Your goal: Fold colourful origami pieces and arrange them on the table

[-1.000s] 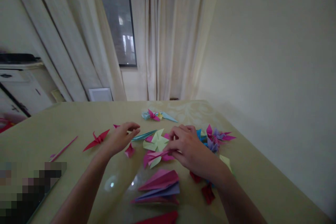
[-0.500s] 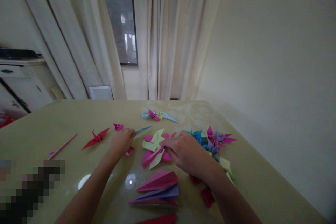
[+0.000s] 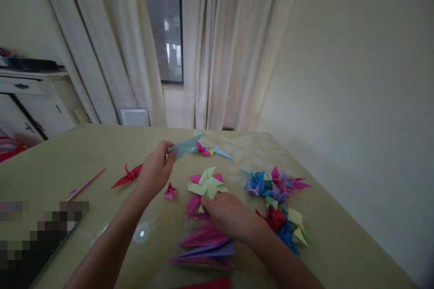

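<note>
My left hand [image 3: 158, 165] is raised over the table, thumb and fingers pinched on a light blue folded paper plane [image 3: 185, 146] that points away to the right. My right hand [image 3: 227, 210] is closed at the near edge of layered paper pinwheels, a pale green pinwheel [image 3: 209, 184] on top and a pink pinwheel [image 3: 194, 204] below. Its fingertips are partly hidden against the paper. Just nearer me lie pink and purple paper planes [image 3: 206, 249]. A small pink folded paper piece [image 3: 170, 192] rests between my hands. Partly behind my left forearm is a red paper crane [image 3: 128, 176].
Piles of paper cranes, one blue and purple [image 3: 257, 184] and one red [image 3: 275, 217], lie on the right. Another light blue plane [image 3: 222, 152] with small cranes lies at the back. A thin pink stick [image 3: 88, 183] is at left. The wall [image 3: 356, 122] borders the table.
My left hand has lifted away from the table and forward with the light blue plane. My right hand has moved down to the pinwheels' near edge, leaving the green pinwheel's centre uncovered.
</note>
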A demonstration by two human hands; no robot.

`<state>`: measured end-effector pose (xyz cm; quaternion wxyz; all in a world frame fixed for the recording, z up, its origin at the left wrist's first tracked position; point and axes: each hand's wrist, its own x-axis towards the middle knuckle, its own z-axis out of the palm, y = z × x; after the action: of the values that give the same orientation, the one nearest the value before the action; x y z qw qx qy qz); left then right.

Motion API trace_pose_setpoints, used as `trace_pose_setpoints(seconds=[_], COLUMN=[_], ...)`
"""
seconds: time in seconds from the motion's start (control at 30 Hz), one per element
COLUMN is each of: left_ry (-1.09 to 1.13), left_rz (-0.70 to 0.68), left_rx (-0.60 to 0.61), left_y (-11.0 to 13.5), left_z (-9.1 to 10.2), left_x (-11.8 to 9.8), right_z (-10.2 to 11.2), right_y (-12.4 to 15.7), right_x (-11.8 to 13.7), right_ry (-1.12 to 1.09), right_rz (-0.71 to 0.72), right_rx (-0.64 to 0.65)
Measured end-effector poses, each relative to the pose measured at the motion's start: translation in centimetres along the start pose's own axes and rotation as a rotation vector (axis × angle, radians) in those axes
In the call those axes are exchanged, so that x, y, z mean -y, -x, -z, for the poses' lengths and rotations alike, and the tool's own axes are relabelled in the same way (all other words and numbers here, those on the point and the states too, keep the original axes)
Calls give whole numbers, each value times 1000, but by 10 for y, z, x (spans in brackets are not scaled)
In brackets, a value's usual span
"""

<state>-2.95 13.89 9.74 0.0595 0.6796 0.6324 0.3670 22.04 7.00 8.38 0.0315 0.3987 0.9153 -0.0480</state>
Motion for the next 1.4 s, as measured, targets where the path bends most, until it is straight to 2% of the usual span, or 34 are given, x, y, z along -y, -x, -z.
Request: trace_pose_setpoints(seconds=[0.07,0.13,0.2,0.27,0.33,0.4,0.5,0.63,0.73,0.87,1.0,1.17,1.27,1.4], left_ry=[70,179,279,298,252,191,130,92,34,71,112,20,-29,-11], left_rz=[-17,-27,-31,-84,-236,-446,-651,-747,-836,-805,-821,-1041,-1158,-1196], left_rx=[-2,10,27,32,20,-3,-40,-114,-187,-280,-341,-388,-389,-384], left_y=[1,5,11,21,31,41,50,54,56,59,60,64,67,70], left_z=[3,7,8,7,4,-2,-11,-16,-15,-14,-14,-11,-13,-18], left_x=[-5,-12,-25,-41,-57,-70,-79,-80,-80,-81,-80,-80,-83,-87], right_z=[3,13,27,40,48,50,49,45,42,43,47,51,52,54], right_y=[4,7,11,15,19,22,22,16,11,9,10,11,12,15], right_x=[0,-4,-10,-16,-19,-20,-18,-17,-20,-20,-19,-21,-22,-20], right_ry=[-47,-156,-343,-589,-825,-969,-994,-973,-954,-1030,-1114,-1335,-1407,-1437], right_rz=[24,15,-27,-76,-103,-123,-181,-274,-292,-294,-286,-213,-185,-163], right_rx=[47,8,-184,-458,-673,-758,-769,-761,-827,-926,-819,-687,-659,-684])
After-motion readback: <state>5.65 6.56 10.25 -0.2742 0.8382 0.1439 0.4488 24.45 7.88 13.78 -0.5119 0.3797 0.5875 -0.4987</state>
